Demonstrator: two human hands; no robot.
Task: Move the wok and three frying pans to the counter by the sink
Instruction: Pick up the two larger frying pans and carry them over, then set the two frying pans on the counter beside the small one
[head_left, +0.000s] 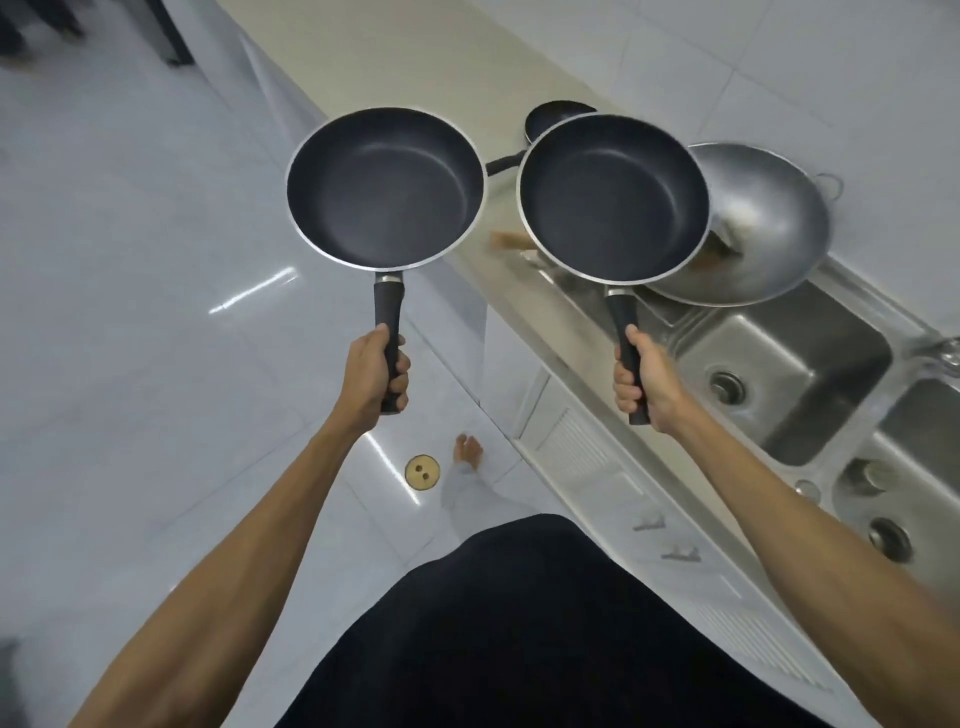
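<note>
My left hand (373, 370) and right hand (644, 380) each had fingers wrapped around a black round nonstick frying pan's handle, left pan (385, 188) and right pan (614, 198) mid-frame.

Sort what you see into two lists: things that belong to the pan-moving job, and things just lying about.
Job: left pan, in the left hand; right pan, in the right hand; small pan; wok; counter.

Lying about: sink; floor drain; tap.
</note>
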